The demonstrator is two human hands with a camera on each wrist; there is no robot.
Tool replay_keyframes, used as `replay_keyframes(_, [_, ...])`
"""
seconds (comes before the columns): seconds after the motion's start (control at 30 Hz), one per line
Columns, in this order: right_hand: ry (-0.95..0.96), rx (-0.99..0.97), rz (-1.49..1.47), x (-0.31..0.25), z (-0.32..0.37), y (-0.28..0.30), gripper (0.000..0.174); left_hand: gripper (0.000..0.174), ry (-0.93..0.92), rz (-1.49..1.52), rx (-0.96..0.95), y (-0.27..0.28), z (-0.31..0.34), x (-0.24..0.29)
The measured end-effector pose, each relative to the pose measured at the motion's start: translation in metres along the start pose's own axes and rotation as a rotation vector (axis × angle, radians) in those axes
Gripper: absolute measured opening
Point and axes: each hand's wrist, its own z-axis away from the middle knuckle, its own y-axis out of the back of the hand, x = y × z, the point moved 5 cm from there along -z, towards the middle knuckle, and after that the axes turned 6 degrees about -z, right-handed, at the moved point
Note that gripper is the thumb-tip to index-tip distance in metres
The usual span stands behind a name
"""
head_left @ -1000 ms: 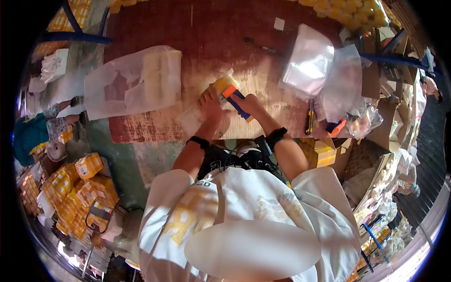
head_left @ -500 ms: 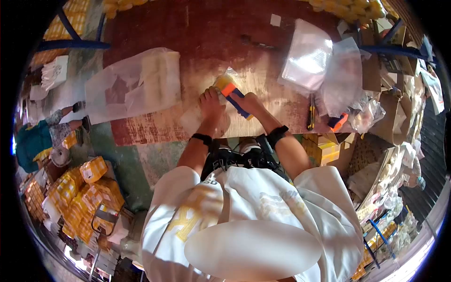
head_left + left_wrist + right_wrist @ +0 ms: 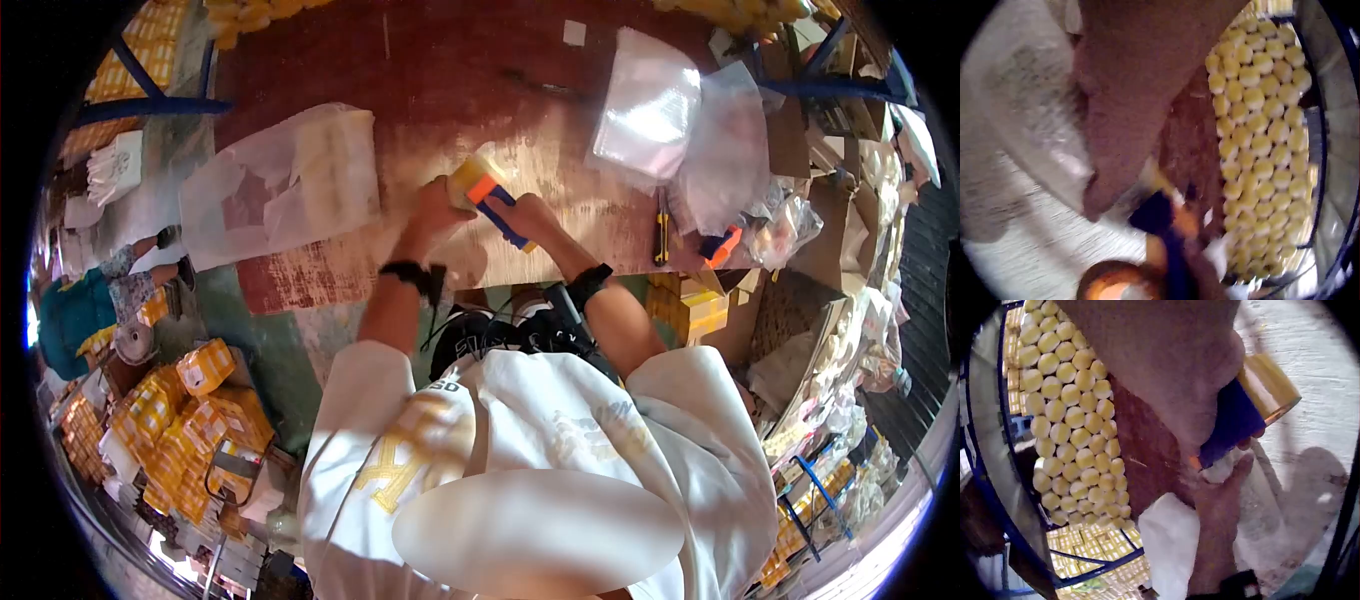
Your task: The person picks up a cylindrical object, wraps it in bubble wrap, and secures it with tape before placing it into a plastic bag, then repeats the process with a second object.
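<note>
My right hand (image 3: 530, 218) grips a blue and orange tape dispenser (image 3: 505, 221) over the near middle of the table. Its roll of yellow-brown tape (image 3: 1272, 390) shows beyond the blue body in the right wrist view. Left of the dispenser is my left hand (image 3: 438, 212), blurred in the head view. In the right wrist view its fingers (image 3: 1246, 465) curl at a clear plastic bag (image 3: 1260, 515), close beside the dispenser. That bag also shows beside the hand in the left wrist view; its contents are unclear.
A filled translucent bag (image 3: 335, 165) lies on the left of the table (image 3: 450, 60). Clear bags (image 3: 645, 110), a yellow cutter (image 3: 661, 230) and another orange-blue dispenser (image 3: 722, 246) lie right. Stacked yellow rolls (image 3: 1260, 125) line the far side. A person (image 3: 75, 320) is at left.
My left hand has shifted left and turned, its fingers drawing away from their spread position over the bag. The right hand still holds the dispenser in nearly the same place.
</note>
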Motion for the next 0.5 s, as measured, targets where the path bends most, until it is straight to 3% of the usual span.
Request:
replay_keyframes(0.1, [-0.033,0.042,0.041,0.002,-0.006,-0.007,0.074,0.114,0.036,-0.380,0.320,-0.006,0.008,0.002])
replay_keyframes(0.17, [-0.024,0.052,0.038,-0.002,-0.007,-0.007,0.073,0.114,0.093,-0.477,0.568,-0.013,0.031,0.032])
replay_keyframes(0.23, [-0.013,0.044,0.031,-0.003,-0.005,-0.008,0.073,0.109,0.070,-0.645,0.749,-0.039,0.034,0.028])
replay_keyframes(0.27, [-0.015,0.034,0.002,-0.003,-0.003,-0.009,0.073,0.103,0.025,-0.578,0.807,-0.037,0.025,0.020])
replay_keyframes(0.37, [-0.008,0.033,0.011,0.000,0.001,-0.007,0.075,0.106,-0.069,-0.131,0.191,-0.024,-0.029,-0.025])
replay_keyframes(0.4, [0.011,0.058,0.063,0.000,-0.002,-0.006,0.075,0.110,-0.120,0.199,-0.059,0.000,-0.004,-0.001])
replay_keyframes(0.5, [0.043,0.079,0.087,0.003,-0.013,-0.008,0.076,0.114,0.133,-0.365,0.409,-0.008,0.017,0.017])
